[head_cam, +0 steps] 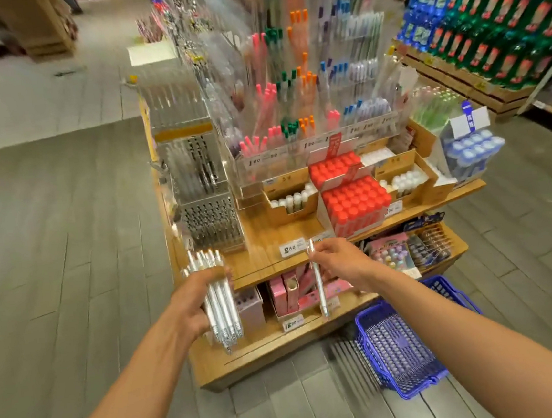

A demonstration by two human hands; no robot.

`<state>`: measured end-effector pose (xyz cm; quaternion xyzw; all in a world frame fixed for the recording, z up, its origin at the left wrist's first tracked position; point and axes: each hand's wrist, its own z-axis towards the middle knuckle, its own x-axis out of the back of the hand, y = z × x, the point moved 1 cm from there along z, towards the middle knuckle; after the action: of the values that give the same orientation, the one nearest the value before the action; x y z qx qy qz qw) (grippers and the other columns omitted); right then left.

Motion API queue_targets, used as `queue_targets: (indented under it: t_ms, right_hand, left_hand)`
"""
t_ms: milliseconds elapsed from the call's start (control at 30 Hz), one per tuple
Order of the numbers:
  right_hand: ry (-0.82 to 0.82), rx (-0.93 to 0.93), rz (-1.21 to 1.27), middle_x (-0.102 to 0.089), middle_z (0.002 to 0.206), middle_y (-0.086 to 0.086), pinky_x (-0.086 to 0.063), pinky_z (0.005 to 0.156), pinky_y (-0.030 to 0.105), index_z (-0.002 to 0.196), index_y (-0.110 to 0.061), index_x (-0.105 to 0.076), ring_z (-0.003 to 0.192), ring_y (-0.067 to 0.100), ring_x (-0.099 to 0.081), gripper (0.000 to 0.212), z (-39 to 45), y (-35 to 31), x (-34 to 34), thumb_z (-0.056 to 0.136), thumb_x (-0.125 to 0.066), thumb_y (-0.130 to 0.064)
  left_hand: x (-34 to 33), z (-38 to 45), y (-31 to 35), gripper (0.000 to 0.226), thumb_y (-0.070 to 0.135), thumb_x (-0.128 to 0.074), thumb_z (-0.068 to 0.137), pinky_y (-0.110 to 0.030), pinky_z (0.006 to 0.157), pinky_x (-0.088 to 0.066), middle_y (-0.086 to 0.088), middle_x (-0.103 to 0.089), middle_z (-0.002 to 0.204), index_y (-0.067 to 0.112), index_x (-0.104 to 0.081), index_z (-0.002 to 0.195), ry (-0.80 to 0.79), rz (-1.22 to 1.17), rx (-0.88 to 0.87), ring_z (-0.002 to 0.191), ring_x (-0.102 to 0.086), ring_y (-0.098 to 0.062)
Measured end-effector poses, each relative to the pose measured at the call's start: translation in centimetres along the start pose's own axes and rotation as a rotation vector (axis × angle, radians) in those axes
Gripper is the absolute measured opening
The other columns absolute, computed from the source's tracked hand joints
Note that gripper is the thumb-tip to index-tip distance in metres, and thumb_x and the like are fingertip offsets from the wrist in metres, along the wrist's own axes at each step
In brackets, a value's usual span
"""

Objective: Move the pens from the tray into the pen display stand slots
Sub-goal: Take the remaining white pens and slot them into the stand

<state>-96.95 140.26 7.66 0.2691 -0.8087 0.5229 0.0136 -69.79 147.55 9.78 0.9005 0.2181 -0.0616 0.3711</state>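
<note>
A: Left hand (189, 304) wrapped round bundle of pens (221, 301); right hand (335, 258) pinching single pen (318, 280) near its top.

B: Likely light, stiff, slick. Grip mid-barrel toward stand (206, 195).

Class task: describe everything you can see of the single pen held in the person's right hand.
The single pen is slim, with a white or clear barrel and silvery ends; it looks like plastic. It hangs nearly upright, tip end down, in front of the wooden display shelf's edge. The right hand pinches it near its upper end. Nothing else touches it. Motion blur hides finer detail.
</note>
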Motion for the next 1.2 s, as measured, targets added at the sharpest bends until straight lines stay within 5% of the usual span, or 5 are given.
queue_targets:
  t_ms: [167,433,667,833,1200]
  right_hand:
    - [-0.042,0.017,-0.006,-0.066,0.09,0.009,-0.056,0.055,0.031,0.1,-0.011,-0.065,0.073,0.018,-0.064,0.019,2.6,-5.3,-3.0,0.097,-0.056,-0.028]
    - [-0.097,0.139,0.036,-0.062,0.092,0.007,-0.052,0.064,0.025,0.103,-0.013,-0.056,0.076,0.015,-0.06,0.006,8.9,-13.4,-5.2,0.097,-0.056,-0.014]
    - [-0.163,0.224,-0.017,-0.059,0.103,0.01,-0.052,0.068,0.026,0.112,-0.011,-0.052,0.083,0.019,-0.06,0.017,16.0,-19.4,-4.2,0.096,-0.057,-0.015]
    - [-0.181,0.272,0.012,-0.06,0.11,0.017,-0.054,0.068,0.027,0.113,-0.008,-0.052,0.084,0.022,-0.062,0.02,20.5,-23.9,-2.6,0.095,-0.059,-0.015]
    - [-0.049,0.434,0.15,-0.059,0.086,0.013,-0.059,0.07,0.036,0.098,-0.005,-0.05,0.07,0.023,-0.066,0.015,25.2,-31.6,-2.7,0.1,-0.05,-0.019]
  left_hand:
    - [2.4,-0.8,4.2,0.039,0.01,-0.077,0.069,-0.047,0.083,-0.054,-0.009,-0.063,0.076,0.005,-0.064,0.106,0.029,-0.018,-0.066,0.067,-0.06,-0.023]
    - [3.8,1.4,11.4,0.062,0.006,-0.075,0.071,-0.061,0.109,-0.036,-0.022,-0.056,0.11,-0.004,-0.056,0.129,0.018,-0.085,-0.184,0.102,-0.053,-0.036]
    - [2.7,5.4,17.6,0.032,0.004,-0.071,0.08,-0.052,0.105,-0.043,-0.017,-0.061,0.087,0.0,-0.063,0.111,0.068,-0.139,-0.235,0.086,-0.058,-0.033]
    - [1.3,8.5,21.8,0.015,0.003,-0.07,0.083,-0.041,0.077,-0.05,-0.013,-0.062,0.076,0.002,-0.066,0.097,0.105,-0.145,-0.258,0.071,-0.059,-0.025]
    - [0.8,11.9,27.1,0.006,-0.001,-0.069,0.084,-0.035,0.06,-0.055,-0.01,-0.063,0.064,0.003,-0.067,0.088,0.073,-0.11,-0.238,0.058,-0.061,-0.023]
